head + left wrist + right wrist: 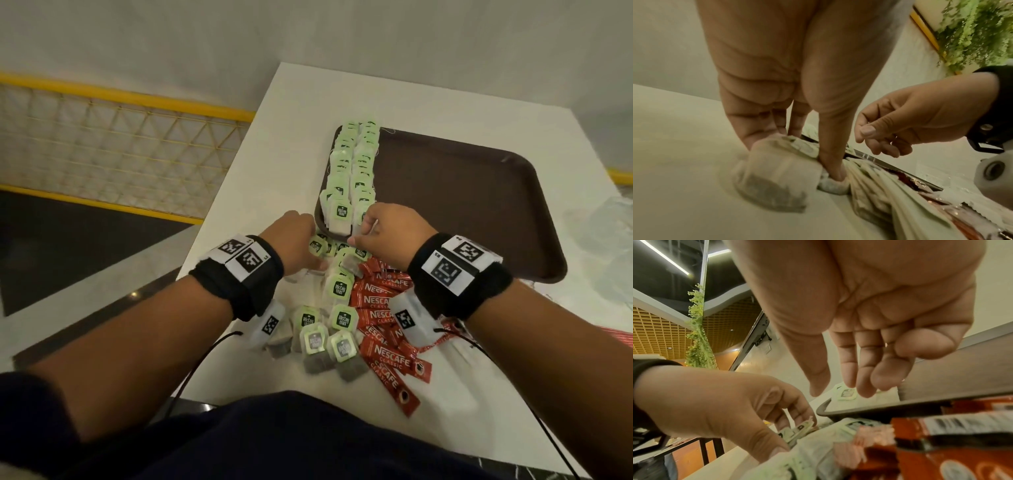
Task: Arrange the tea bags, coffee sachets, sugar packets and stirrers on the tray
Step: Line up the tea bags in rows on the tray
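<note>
A: Where are the tea bags?
B: Two rows line the left side of the brown tray (479,192); a loose pile of tea bags (329,308) lies on the white table (308,102) near it, with red coffee sachets (380,318) to its right.
A: And the hands?
B: The left hand (294,240) pinches a tea bag (777,172) from the pile. The right hand (387,233) hovers at the tray's near edge, fingers loosely curled, holding nothing.
</note>
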{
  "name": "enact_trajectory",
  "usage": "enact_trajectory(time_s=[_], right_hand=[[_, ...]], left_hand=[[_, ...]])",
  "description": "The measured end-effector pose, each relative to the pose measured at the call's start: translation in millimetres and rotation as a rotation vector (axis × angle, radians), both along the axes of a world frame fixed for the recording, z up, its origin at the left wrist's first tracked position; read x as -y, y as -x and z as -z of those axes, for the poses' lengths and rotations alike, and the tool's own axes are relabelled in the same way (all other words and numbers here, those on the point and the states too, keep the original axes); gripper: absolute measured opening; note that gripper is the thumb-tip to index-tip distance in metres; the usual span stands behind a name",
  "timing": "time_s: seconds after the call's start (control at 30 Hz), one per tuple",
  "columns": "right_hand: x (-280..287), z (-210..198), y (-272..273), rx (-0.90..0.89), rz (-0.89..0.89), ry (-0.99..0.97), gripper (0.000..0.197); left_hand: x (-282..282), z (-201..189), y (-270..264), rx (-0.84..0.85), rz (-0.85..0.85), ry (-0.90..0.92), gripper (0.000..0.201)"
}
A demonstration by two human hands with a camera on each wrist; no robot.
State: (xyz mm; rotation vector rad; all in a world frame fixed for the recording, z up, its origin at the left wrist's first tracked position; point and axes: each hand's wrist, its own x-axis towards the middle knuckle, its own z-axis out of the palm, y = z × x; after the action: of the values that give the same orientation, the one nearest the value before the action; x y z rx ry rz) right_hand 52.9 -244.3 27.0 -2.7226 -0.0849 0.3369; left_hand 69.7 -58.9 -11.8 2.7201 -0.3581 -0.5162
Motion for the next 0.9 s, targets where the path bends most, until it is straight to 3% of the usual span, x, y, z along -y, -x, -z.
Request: enact_trajectory(time_s=[0.43, 0.6, 0.7, 0.9], right_hand=[[10, 4, 7, -0.003, 0.02, -0.084, 0.028], [13, 1, 7, 0.018, 0.001, -0.157, 0.025], [12, -2, 9, 0.017, -0.039, -0.286, 0.022], [2, -8, 5, -0.127, 0.068, -0.832, 0.031]], left_hand=[[1, -3, 0, -0.077, -0.117, 0.099, 0.053], [-12, -13, -6, -0.109, -0.067, 0.126, 0.032], [-20, -30, -8, -0.104, -0.055, 0.234, 0.023], [-10, -55, -10, -0.052, -0.031, 0.568, 0.029]])
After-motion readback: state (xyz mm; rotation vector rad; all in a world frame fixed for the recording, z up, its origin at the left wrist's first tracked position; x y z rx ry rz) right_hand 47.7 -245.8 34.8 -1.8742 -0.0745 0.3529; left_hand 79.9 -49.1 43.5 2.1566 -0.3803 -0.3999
